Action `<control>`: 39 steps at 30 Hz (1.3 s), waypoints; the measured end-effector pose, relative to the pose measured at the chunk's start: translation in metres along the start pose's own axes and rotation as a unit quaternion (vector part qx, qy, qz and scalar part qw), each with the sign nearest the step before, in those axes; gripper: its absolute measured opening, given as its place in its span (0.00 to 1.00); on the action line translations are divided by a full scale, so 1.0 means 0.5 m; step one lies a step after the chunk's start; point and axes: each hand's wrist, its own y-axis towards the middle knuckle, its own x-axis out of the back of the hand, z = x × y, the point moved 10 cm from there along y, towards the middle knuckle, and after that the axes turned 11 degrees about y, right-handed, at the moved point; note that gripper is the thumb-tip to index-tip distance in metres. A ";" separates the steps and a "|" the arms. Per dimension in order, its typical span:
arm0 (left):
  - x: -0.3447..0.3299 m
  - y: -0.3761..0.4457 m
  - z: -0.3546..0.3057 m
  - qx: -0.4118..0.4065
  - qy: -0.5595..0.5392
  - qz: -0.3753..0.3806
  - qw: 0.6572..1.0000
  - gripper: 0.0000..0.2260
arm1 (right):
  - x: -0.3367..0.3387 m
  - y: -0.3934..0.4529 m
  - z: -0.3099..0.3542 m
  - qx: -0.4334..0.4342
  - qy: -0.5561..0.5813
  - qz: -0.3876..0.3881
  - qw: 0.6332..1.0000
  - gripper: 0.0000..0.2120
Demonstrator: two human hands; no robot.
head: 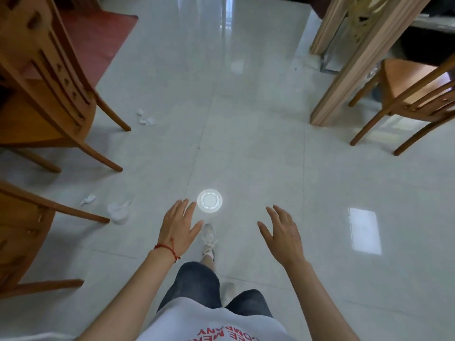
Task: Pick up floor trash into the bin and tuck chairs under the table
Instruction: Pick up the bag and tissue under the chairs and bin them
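A round white plastic lid (209,200) lies flat on the pale tiled floor just ahead of me. My left hand (178,225), with a red string at the wrist, hovers open right beside the lid. My right hand (283,233) is open too, further right, holding nothing. A clear plastic cup (119,211) lies on its side to the left. Crumpled white paper (88,199) sits near it, and more crumpled paper (145,118) lies by a chair leg. Wooden chairs stand at the left (46,77), lower left (24,232) and right (413,94). No bin is in view.
A light wooden post or table leg (349,67) rises at the upper right. A red rug (96,35) covers the floor at the upper left. My feet in white shoes (209,238) stand just behind the lid. The glossy floor reflects a window.
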 end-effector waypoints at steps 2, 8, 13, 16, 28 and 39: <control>0.005 0.054 0.022 0.012 -0.002 0.006 1.000 0.25 | -0.002 0.066 0.013 0.000 0.003 -0.001 1.000 0.24; 0.055 0.229 0.102 0.041 -0.003 0.004 0.999 0.25 | -0.007 0.276 0.090 0.015 0.011 0.009 1.000 0.24; 0.108 0.350 0.166 0.058 0.000 -0.003 0.998 0.25 | -0.010 0.430 0.173 0.046 0.009 0.024 0.999 0.24; 0.125 0.388 0.200 0.087 -0.011 -0.005 0.996 0.26 | -0.017 0.492 0.211 0.064 0.005 0.040 0.997 0.24; 0.175 0.466 0.310 0.267 -0.076 -0.053 0.959 0.25 | -0.081 0.765 0.385 0.195 -0.027 0.177 0.964 0.25; 0.175 0.361 0.378 0.481 -0.122 -0.092 0.863 0.26 | -0.204 0.835 0.616 0.385 -0.079 0.314 0.864 0.24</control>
